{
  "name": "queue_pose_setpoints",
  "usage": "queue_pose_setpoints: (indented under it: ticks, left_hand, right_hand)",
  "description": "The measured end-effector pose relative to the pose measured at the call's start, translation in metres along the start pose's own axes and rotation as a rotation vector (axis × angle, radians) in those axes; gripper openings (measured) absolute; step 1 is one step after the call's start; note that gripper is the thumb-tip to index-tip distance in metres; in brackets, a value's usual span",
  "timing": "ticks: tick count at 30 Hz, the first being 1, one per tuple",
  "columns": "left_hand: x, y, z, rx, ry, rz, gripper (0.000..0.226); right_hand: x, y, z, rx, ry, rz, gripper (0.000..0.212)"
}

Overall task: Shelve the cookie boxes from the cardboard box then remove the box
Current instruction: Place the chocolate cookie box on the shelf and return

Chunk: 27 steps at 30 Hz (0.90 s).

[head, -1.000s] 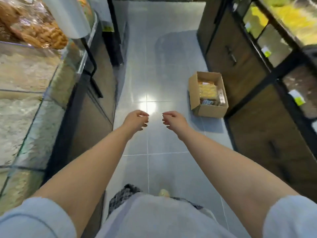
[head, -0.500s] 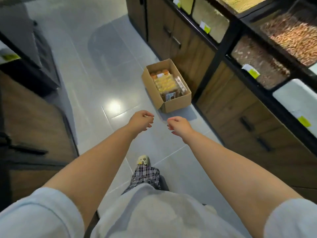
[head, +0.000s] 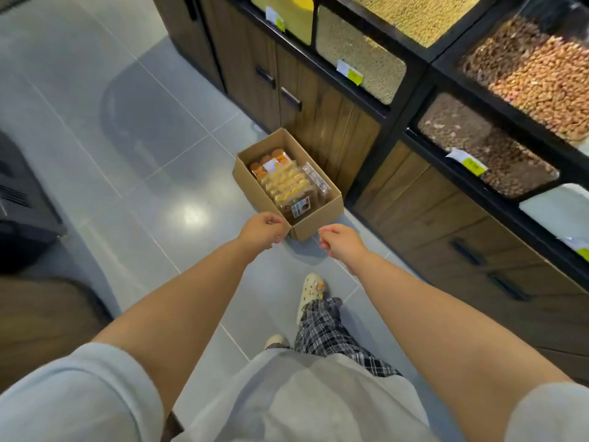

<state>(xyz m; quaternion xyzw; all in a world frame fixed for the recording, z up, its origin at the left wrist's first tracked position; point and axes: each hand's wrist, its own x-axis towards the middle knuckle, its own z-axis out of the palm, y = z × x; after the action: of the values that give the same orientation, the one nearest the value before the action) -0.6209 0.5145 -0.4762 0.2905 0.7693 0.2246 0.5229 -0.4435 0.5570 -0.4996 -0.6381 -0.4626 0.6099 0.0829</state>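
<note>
An open brown cardboard box stands on the grey tiled floor against the wooden cabinets. Inside lie several clear cookie boxes, with orange, pale yellow and dark brown cookies. My left hand hangs in the air just in front of the box's near left corner, fingers loosely curled, holding nothing. My right hand hangs just in front of the near right corner, also loosely curled and empty. Neither hand touches the box.
Wooden cabinet doors with black handles line the right side. Above them sit glass bulk bins of grains and nuts with yellow tags. A dark counter stands at the left. My feet in pale clogs stand on the tiles.
I have walked toward the box and turned right; the box now lies just beyond my hands. Both hands stay loosely curled and empty.
</note>
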Motion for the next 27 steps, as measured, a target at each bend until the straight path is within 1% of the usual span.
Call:
queue_pose_setpoints:
  ticks: [3, 8, 10, 14, 19, 23, 27]
  left_hand:
    - [0.042, 0.02, -0.004, -0.009, 0.013, -0.013, 0.006]
    - [0.099, 0.05, -0.006, -0.098, 0.048, -0.046, 0.013]
    - [0.119, 0.054, -0.008, -0.119, 0.054, -0.056, 0.01]
    - [0.162, 0.048, -0.012, -0.208, 0.054, -0.081, 0.009]
    - [0.245, 0.012, -0.009, -0.21, 0.017, -0.09, 0.012]
    - [0.33, -0.036, 0.002, -0.176, 0.03, -0.055, 0.008]
    - [0.422, -0.089, 0.018, -0.162, 0.045, -0.023, 0.014]
  right_hand:
    - [0.044, -0.024, -0.011, 0.004, -0.015, 0.008, 0.013]
    - [0.099, -0.067, -0.027, -0.017, -0.056, 0.042, 0.012]
    - [0.125, -0.075, -0.03, -0.055, -0.064, 0.037, 0.018]
    - [0.179, -0.077, -0.023, -0.11, -0.067, 0.073, 0.014]
    - [0.27, -0.053, 0.007, -0.159, -0.1, 0.097, 0.012]
    - [0.36, -0.017, 0.04, -0.197, -0.112, 0.083, 0.023]
    - [0.456, 0.028, 0.072, -0.313, -0.122, 0.022, 0.026]
